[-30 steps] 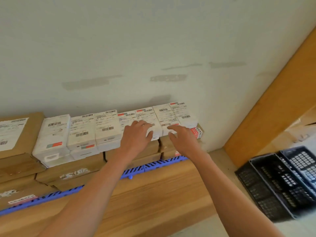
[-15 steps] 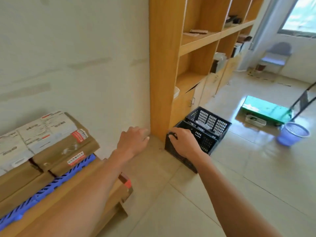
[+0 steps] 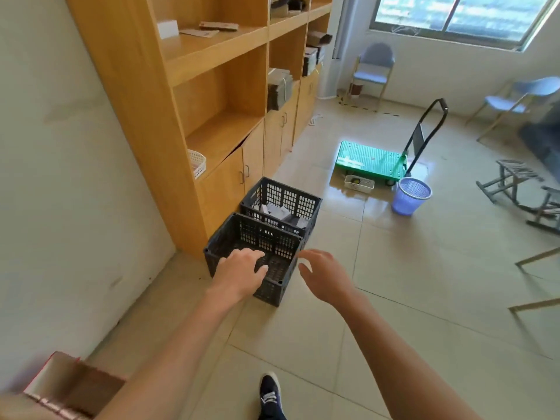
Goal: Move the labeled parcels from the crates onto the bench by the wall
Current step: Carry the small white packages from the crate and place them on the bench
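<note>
Two dark plastic crates stand on the tiled floor beside the wooden shelf unit. The near crate [image 3: 242, 237] shows no parcels inside. The far crate [image 3: 303, 204] holds several white and grey labeled parcels [image 3: 280, 213]. My left hand [image 3: 239, 272] hovers over the near crate with relaxed fingers, holding nothing. My right hand [image 3: 322, 275] is spread and empty just right of that crate. The bench is out of view except for a brown box corner [image 3: 69, 386] at the lower left.
A tall wooden shelf unit [image 3: 194, 101] lines the wall on the left. A green platform trolley [image 3: 368, 159], a purple waste basket [image 3: 410, 195], a small white basket [image 3: 359, 183] and folding stools [image 3: 515, 183] stand further off. My foot [image 3: 269, 395] is on the tiles.
I turned away from the parcels stacked on the bench towards the crates. Both hands left the bench parcels and now reach out empty over and beside the near crate.
</note>
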A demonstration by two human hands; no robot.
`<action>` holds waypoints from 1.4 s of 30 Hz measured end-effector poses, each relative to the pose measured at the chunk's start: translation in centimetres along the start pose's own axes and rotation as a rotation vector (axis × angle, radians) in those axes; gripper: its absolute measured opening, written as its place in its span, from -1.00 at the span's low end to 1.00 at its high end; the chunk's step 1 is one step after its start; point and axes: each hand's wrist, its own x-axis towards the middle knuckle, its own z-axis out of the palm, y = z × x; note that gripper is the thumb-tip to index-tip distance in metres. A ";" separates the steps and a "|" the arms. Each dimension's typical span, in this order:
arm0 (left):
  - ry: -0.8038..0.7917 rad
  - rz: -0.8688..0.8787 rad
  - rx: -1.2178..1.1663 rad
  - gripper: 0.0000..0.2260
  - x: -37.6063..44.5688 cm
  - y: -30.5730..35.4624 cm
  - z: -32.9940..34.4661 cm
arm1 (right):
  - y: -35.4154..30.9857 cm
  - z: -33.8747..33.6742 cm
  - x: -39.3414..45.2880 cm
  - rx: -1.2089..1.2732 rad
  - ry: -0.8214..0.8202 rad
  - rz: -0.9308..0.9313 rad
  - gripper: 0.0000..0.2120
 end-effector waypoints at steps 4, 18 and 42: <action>-0.029 -0.010 -0.060 -0.59 8.8 2.2 2.3 | 4.6 -2.1 6.6 -0.044 -0.031 0.013 -0.68; -0.149 -0.012 -0.030 -0.58 32.9 10.6 4.5 | 21.5 -9.4 25.2 -0.078 -0.060 0.054 -0.68; -0.122 -0.679 -0.361 -0.54 63.1 5.4 12.7 | 35.2 -5.9 67.6 -0.283 -0.610 -0.291 -0.56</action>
